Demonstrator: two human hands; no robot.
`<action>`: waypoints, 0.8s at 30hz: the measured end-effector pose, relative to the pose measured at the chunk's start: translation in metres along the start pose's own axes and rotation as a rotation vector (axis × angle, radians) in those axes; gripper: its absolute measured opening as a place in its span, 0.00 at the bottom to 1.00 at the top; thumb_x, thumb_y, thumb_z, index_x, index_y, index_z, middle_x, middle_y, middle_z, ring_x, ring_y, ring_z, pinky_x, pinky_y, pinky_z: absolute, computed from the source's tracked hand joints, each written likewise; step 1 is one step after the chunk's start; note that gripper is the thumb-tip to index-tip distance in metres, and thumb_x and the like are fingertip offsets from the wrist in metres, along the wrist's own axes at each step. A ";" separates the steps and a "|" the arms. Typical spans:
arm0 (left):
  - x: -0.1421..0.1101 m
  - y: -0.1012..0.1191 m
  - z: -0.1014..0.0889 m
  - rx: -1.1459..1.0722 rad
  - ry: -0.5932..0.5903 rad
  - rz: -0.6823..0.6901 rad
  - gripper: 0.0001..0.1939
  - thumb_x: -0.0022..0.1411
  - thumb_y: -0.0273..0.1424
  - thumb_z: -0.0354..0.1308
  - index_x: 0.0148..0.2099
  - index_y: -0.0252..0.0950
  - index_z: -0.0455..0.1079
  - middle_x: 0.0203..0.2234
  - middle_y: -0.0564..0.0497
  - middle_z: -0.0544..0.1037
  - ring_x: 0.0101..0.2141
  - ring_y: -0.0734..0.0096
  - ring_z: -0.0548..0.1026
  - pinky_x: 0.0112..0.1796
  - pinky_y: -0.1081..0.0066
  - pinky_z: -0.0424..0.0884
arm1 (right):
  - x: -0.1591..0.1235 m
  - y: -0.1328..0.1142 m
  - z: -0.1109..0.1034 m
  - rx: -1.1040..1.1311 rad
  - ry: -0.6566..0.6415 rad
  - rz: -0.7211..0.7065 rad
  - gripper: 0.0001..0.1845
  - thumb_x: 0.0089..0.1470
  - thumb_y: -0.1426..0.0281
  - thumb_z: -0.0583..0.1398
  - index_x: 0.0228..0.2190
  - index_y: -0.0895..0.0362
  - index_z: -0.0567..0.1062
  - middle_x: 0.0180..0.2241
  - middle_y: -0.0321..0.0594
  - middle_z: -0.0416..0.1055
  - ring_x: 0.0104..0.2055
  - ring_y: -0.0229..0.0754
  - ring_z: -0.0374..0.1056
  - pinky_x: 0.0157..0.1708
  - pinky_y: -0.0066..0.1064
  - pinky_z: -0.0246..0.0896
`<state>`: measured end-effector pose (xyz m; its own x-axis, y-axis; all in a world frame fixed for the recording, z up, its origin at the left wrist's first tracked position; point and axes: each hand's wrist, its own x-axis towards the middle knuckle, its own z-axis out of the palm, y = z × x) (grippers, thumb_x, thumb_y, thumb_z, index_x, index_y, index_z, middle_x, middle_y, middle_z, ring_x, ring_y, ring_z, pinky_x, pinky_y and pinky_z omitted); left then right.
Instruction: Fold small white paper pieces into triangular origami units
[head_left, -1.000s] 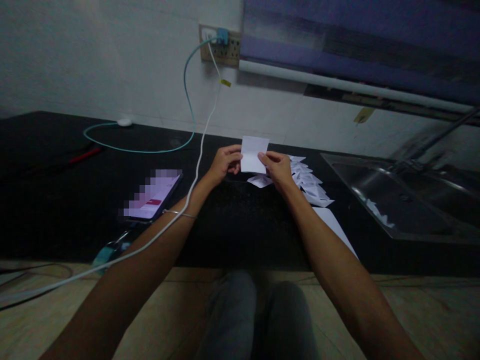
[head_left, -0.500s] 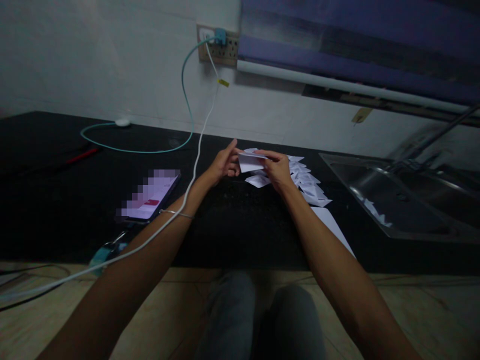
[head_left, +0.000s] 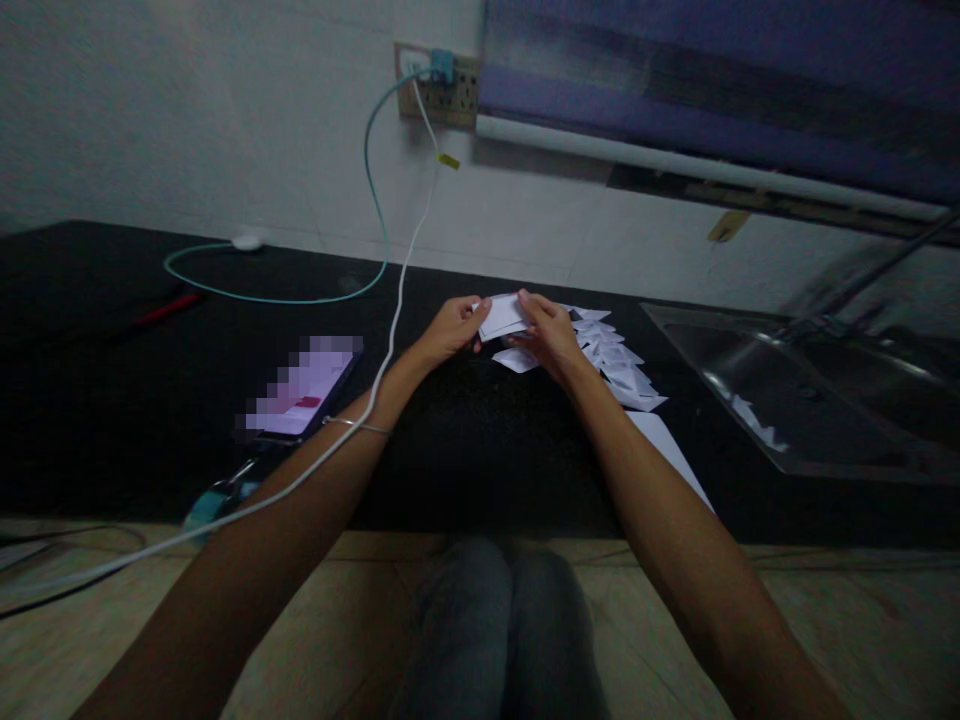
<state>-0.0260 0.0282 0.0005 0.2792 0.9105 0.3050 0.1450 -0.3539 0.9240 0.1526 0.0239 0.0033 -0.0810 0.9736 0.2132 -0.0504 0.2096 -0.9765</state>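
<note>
A folded piece of white paper [head_left: 502,316] is held between both hands above the black counter. My left hand [head_left: 454,328] pinches its left end, thumb on top. On the other end, my right hand [head_left: 549,330] grips the paper with the thumb along its upper edge. Several folded white paper pieces [head_left: 611,360] lie overlapping in a row just right of my right hand, partly hidden by it. One folded corner [head_left: 516,360] shows below the held paper. Beside my right forearm lies a flat white sheet [head_left: 670,455], partly covered by the arm.
A phone [head_left: 307,392] with a lit screen lies left of my left forearm. A white cable [head_left: 395,318] hangs from the wall socket [head_left: 459,95] across that forearm. A teal cable [head_left: 262,300] loops on the black counter [head_left: 480,450]. At right is a steel sink [head_left: 780,400].
My left hand has closed from spread fingers onto the paper's left end. The paper has tilted so its broad face shows. My knees have moved closer together.
</note>
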 end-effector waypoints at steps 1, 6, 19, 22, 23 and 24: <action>0.000 0.000 0.000 0.004 0.004 0.003 0.16 0.71 0.39 0.52 0.32 0.34 0.66 0.15 0.55 0.69 0.13 0.81 0.65 0.16 0.78 0.56 | -0.002 -0.001 0.002 -0.011 -0.042 0.000 0.27 0.45 0.47 0.68 0.39 0.53 0.79 0.33 0.41 0.76 0.32 0.39 0.70 0.31 0.32 0.71; -0.001 0.003 0.002 0.019 -0.002 0.020 0.14 0.72 0.35 0.51 0.32 0.35 0.64 0.14 0.56 0.68 0.14 0.80 0.66 0.17 0.78 0.57 | -0.006 0.003 0.003 -0.026 -0.127 -0.033 0.24 0.42 0.51 0.71 0.36 0.54 0.80 0.32 0.40 0.77 0.27 0.37 0.68 0.31 0.34 0.70; 0.001 -0.004 0.002 -0.011 -0.018 0.072 0.13 0.71 0.37 0.52 0.34 0.36 0.64 0.15 0.55 0.68 0.14 0.79 0.65 0.18 0.76 0.56 | -0.001 0.009 -0.002 -0.020 -0.139 -0.087 0.28 0.39 0.51 0.73 0.39 0.55 0.81 0.34 0.41 0.78 0.32 0.40 0.71 0.32 0.35 0.72; 0.002 -0.006 0.002 -0.010 -0.016 0.099 0.13 0.70 0.38 0.53 0.34 0.36 0.64 0.16 0.55 0.69 0.16 0.79 0.66 0.19 0.76 0.57 | -0.001 0.009 -0.003 -0.024 -0.147 -0.096 0.28 0.38 0.51 0.73 0.38 0.55 0.80 0.35 0.41 0.78 0.32 0.40 0.72 0.32 0.34 0.73; 0.002 -0.006 0.002 -0.011 -0.017 0.102 0.13 0.70 0.38 0.54 0.35 0.36 0.64 0.16 0.54 0.69 0.16 0.79 0.66 0.19 0.76 0.57 | -0.001 0.009 -0.003 -0.027 -0.151 -0.098 0.28 0.38 0.51 0.73 0.38 0.55 0.80 0.35 0.41 0.78 0.32 0.40 0.72 0.32 0.34 0.73; 0.002 -0.005 0.002 -0.012 -0.019 0.100 0.13 0.70 0.38 0.54 0.35 0.35 0.65 0.16 0.54 0.69 0.16 0.79 0.66 0.19 0.76 0.57 | -0.001 0.009 -0.003 -0.030 -0.152 -0.099 0.28 0.38 0.51 0.73 0.38 0.55 0.80 0.34 0.41 0.78 0.33 0.40 0.72 0.32 0.34 0.73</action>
<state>-0.0242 0.0311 -0.0042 0.3094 0.8668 0.3911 0.1042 -0.4398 0.8921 0.1552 0.0255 -0.0057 -0.2267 0.9239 0.3084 -0.0358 0.3085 -0.9506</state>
